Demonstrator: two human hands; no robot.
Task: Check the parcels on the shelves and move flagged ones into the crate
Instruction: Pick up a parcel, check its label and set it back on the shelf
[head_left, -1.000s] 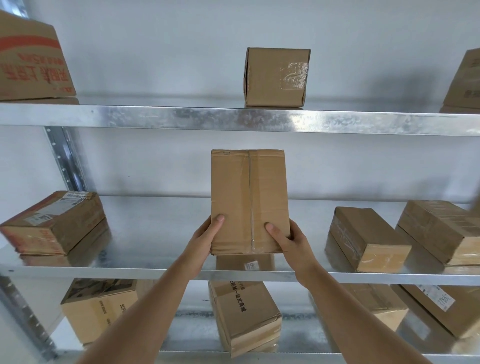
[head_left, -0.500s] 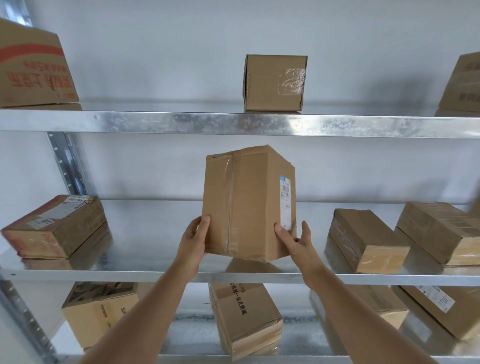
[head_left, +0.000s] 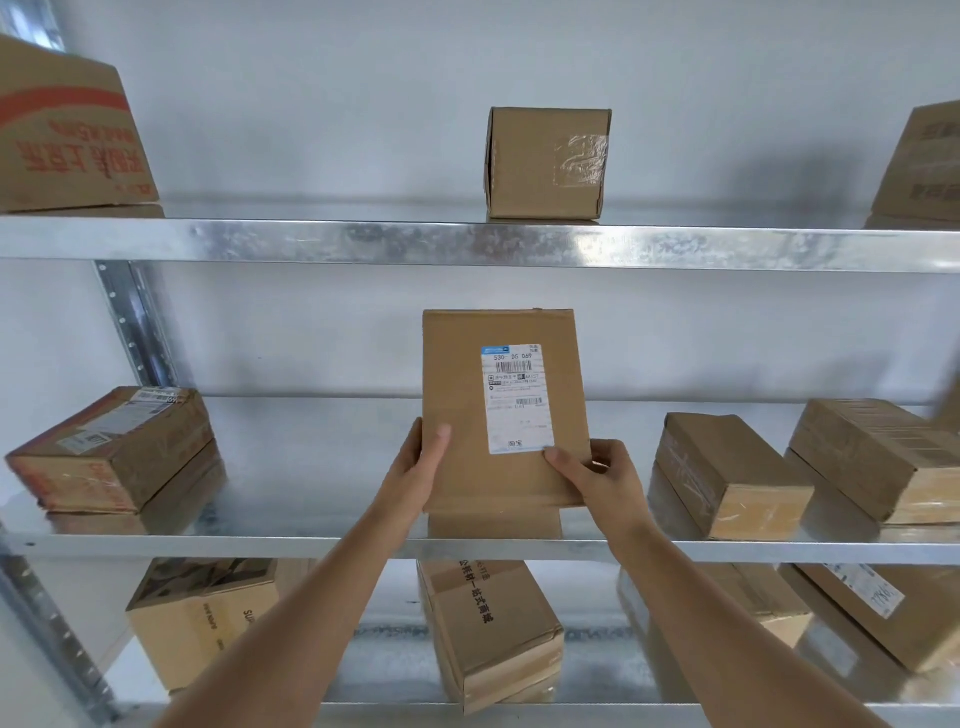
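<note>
We stand before a galvanised steel shelving unit (head_left: 363, 244) against a pale wall, with three shelves in view, each carrying brown cardboard boxes. On the top shelf sit a large box with red print (head_left: 67, 140) at far left, a small cube-like box (head_left: 545, 163) in the middle and part of another at far right. On the middle shelf a labelled box (head_left: 114, 447) lies at left, and two taped boxes (head_left: 727, 473) (head_left: 878, 457) lie side by side at right. The bottom shelf holds more boxes, among them one with black printed characters (head_left: 488, 629) just below our arms. In the centre we hold the parcel (head_left: 498, 415) upright above the front of the middle shelf, its broad face toward us with a white shipping label (head_left: 514, 400) bearing barcodes. Our left hand (head_left: 421, 467) grasps the parcel's lower left edge, thumb on the front face. Our right hand (head_left: 597, 478) grasps its lower right corner, thumb touching the label's bottom corner.
</note>
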